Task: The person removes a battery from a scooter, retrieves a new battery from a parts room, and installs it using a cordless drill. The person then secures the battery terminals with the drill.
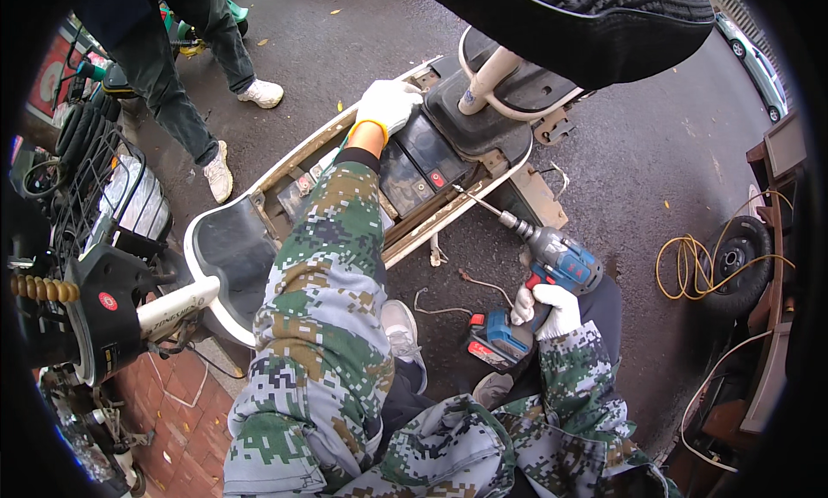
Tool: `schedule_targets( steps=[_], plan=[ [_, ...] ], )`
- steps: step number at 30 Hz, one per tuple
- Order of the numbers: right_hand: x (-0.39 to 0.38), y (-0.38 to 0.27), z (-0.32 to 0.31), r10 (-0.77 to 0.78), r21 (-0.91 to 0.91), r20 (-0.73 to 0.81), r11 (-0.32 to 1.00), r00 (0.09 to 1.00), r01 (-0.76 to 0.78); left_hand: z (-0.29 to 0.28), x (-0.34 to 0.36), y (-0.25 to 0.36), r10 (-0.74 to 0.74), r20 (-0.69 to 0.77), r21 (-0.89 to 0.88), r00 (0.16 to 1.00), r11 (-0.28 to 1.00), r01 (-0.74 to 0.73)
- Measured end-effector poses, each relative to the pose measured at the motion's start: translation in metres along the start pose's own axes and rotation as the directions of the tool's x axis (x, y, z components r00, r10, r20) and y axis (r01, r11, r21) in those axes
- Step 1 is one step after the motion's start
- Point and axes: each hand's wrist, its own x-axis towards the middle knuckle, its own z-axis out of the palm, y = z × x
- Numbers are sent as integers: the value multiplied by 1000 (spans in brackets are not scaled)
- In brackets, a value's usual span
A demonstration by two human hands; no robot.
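Note:
My right hand (552, 310), in a white glove, is wrapped round the handle of a blue and black cordless drill (559, 258). The drill's long thin bit points up and left, its tip beside the near end of a black battery (423, 157) with a red terminal. Several such batteries sit in the floor compartment of a scooter (224, 239). My left hand (388, 104), also gloved in white with an orange cuff, rests at the far side of the batteries by the frame's rim. Its fingers are mostly hidden beneath it.
A black seat (595, 41) overhangs the scooter's right end. Loose wires (487, 284) hang near the drill's battery pack. Another person's legs (168, 93) stand at the far left. A wheel (737, 261) and a coiled yellow hose (686, 265) lie at the right.

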Motion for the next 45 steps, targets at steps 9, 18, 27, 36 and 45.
schedule_targets(
  steps=[9,18,27,36,45],
  plan=[
    [7,-20,7,14,-145,14,989,1000,-12,-58,-33,11,-134,340,-495,931,816,298],
    [44,-31,69,-109,-144,7,984,994,109,-45,-30,17,-30,231,-310,973,945,103],
    [75,-49,105,-144,-418,-31,901,989,118,-35,-17,7,159,203,-129,966,982,-134],
    [84,-55,122,-216,-534,-29,829,976,168,-26,-16,0,295,214,58,931,948,-314],
    [86,-95,167,-154,-799,116,572,981,184,-32,-9,15,84,204,46,975,994,-95]
  ],
)
